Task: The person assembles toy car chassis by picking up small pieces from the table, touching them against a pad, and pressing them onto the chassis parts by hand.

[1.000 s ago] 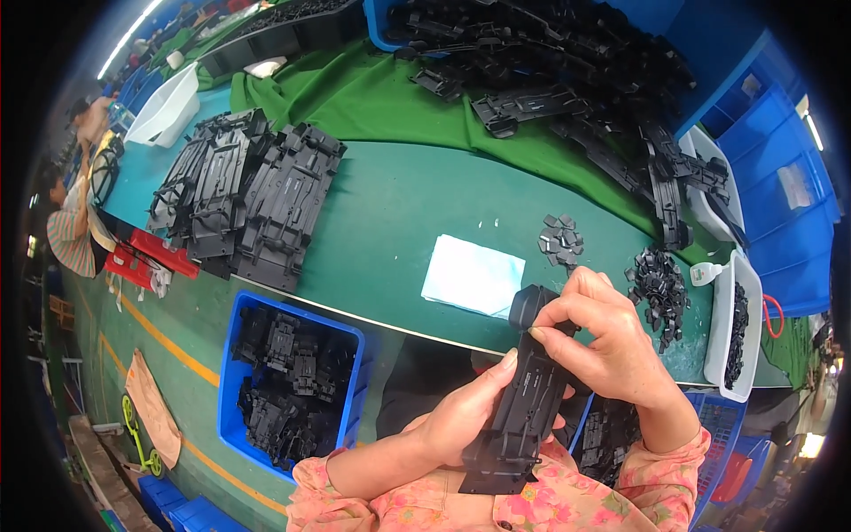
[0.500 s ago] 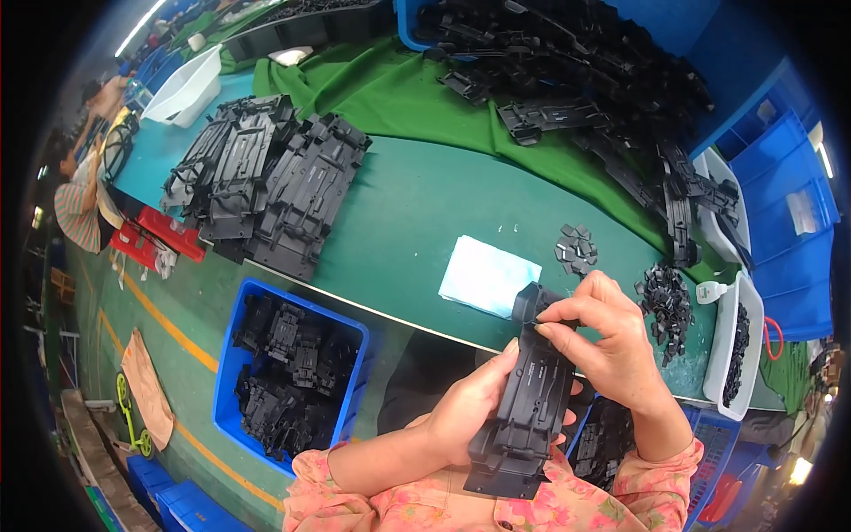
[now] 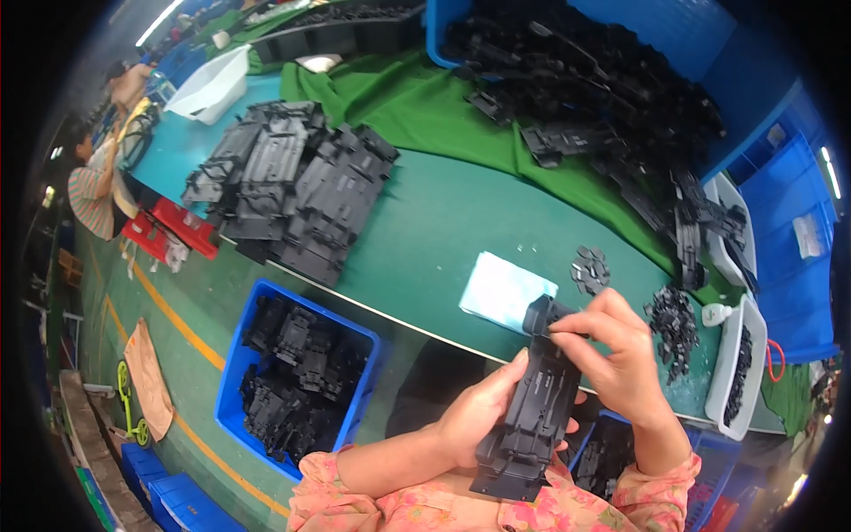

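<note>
A long black moulded plastic part [image 3: 536, 403] is held upright and slightly tilted in front of my chest. My left hand [image 3: 470, 417] wraps round its left side and back, with fingertips showing past its right edge. The thumb and forefinger of my right hand [image 3: 616, 363] pinch together at the part's upper end; whatever is between them is hidden. Beyond the part lies a pale folded sheet [image 3: 505, 291] on the green table [image 3: 434, 208]. A small cluster of flat black pieces [image 3: 590, 269] sits past my right hand, and a bigger heap of small black pieces [image 3: 674, 330] lies to its right.
Similar black parts are stacked [image 3: 341, 195] at the table's left. More pile up on green cloth [image 3: 399, 97] at the back. A blue bin [image 3: 359, 390] with parts stands below left. A white tray [image 3: 746, 381] and small bottle [image 3: 714, 314] are at right. A person [image 3: 93, 191] sits far left.
The whole view has shifted, moving the table and stacks slightly right and down. My left hand keeps its hold on the part, and my right fingers stay pinched at its upper end.
</note>
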`<state>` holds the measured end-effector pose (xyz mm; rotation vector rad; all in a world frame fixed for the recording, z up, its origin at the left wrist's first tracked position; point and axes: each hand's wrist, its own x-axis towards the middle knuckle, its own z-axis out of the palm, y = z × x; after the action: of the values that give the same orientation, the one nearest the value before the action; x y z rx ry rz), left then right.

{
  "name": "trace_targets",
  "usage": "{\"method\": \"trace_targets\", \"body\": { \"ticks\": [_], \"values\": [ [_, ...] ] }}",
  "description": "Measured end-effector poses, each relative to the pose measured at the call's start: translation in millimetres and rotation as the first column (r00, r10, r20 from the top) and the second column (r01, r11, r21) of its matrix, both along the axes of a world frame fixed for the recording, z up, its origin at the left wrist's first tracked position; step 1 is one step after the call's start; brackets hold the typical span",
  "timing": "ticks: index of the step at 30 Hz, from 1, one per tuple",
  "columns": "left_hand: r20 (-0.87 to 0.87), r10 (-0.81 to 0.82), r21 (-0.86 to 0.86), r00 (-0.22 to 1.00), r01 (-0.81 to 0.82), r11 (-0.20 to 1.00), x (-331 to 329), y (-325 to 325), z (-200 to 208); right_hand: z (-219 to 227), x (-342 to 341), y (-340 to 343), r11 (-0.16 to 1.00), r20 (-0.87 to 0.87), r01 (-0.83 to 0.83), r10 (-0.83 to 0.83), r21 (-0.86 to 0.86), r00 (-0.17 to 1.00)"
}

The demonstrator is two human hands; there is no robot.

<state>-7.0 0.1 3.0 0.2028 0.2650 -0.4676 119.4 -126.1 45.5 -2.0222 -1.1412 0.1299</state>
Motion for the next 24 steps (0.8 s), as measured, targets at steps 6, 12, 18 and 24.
{"method": "trace_targets", "body": {
  "ticks": [6, 12, 18, 24],
  "values": [
    [0.085, 0.005, 0.146, 0.996, -0.017, 0.989, -6, 30, 16, 16, 6, -17, 0.966, -0.103, 0.231, -0.219, 0.116, 0.970],
    [0.210, 0.018, 0.528, 0.978, -0.129, 0.840, -18, 95, 34, 5, 17, -14, 0.968, -0.201, 0.212, -0.184, 0.131, 0.962],
    [0.407, 0.149, 0.831, 0.901, -0.433, 0.350, -22, 173, 84, -4, 27, 5, 0.971, -0.209, 0.182, -0.148, 0.155, 0.967],
    [0.352, 0.241, 0.922, 0.904, -0.291, -0.255, 27, 310, 134, 2, 33, 14, 0.977, -0.145, 0.176, -0.158, 0.123, 0.977]
  ]
}}
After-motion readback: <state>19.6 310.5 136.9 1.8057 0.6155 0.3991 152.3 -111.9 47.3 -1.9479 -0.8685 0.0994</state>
